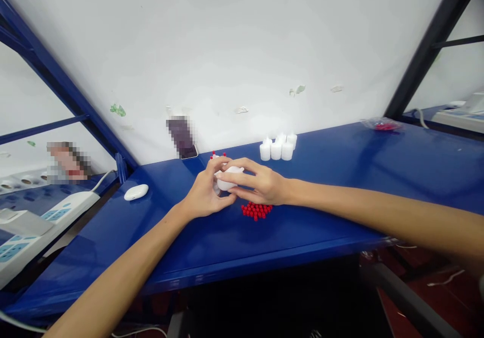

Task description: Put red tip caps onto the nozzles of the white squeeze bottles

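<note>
Both hands meet over the middle of the table, gripping a small white round-bodied piece with a short pointed tip (227, 181). My left hand (204, 193) curls around it from the left, and the fingers of my right hand (262, 181) close on it from the right. Part of the white piece is hidden by the fingers. Just below my right hand lies a cluster of tiny red caps (257, 211). Behind my left hand show a few red-tipped white pieces (214, 155), mostly covered. Farther back stand several similar white pieces with pointed tops (276, 150), upright in a group.
The blue table (321, 177) backs onto a white wall. A blurred phone (182, 136) leans there. A white earbud case (136, 192) lies at left, near a power strip (56, 214). A clear bag with red bits (382, 124) is at the back right.
</note>
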`<state>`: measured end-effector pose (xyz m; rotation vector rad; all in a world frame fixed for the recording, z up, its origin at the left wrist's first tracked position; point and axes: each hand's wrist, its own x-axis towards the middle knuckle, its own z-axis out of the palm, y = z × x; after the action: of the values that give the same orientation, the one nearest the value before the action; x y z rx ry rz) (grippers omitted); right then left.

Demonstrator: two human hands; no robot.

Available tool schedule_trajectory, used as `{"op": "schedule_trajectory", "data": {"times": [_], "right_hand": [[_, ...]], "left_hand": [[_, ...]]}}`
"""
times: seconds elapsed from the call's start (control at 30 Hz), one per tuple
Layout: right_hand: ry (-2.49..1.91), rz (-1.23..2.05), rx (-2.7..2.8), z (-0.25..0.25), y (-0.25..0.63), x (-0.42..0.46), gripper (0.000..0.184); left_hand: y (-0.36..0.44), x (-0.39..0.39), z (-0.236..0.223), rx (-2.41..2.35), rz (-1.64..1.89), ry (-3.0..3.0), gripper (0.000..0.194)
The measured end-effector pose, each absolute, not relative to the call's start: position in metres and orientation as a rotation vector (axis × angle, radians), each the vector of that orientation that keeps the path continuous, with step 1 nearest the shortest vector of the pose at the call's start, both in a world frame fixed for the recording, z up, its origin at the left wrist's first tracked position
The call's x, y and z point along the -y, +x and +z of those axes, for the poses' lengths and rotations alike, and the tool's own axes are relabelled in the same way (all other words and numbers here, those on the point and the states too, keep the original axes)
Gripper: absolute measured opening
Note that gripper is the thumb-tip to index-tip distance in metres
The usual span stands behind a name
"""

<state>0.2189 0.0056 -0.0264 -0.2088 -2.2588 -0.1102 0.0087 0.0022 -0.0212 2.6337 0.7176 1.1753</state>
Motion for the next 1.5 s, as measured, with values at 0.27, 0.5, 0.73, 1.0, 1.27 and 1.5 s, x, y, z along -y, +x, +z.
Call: {"op": "schedule_trajectory", "data": {"times": [0.27, 0.5, 0.73, 1.0, 1.27, 1.5], "right_hand": [[-0.243, -0.047, 2.344, -0.022, 0.213, 0.001, 0.049], [-0.437, -0.197, 2.295, -0.02, 0.22, 0.0, 0.042], [-0.7, 0.77, 2.33, -0.01, 0.245, -0.024, 0.017], [-0.612, 1.051, 2.533, -0.01, 0.248, -0.022, 0.025], [-0.654, 0.912, 2.609, -0.015, 0.226, -0.013, 0.022], [-0.751, 0.722, 2.576, -0.018, 0.229, -0.022, 0.016]], "left_hand": [[0.017, 0.002, -0.021, -0.877, 1.229, 2.537, 0.081], [0.013, 0.0, -0.018, -0.921, 1.238, 2.566, 0.051], [-0.002, -0.002, -0.006, -1.052, 0.811, 2.608, 0.021], [0.002, 0.002, 0.001, -0.871, 0.431, 2.462, 0.027], [0.001, 0.0, 0.0, -0.883, 0.477, 2.501, 0.019], [0.001, -0.001, -0.005, -0.949, 0.417, 2.565, 0.022]]}}
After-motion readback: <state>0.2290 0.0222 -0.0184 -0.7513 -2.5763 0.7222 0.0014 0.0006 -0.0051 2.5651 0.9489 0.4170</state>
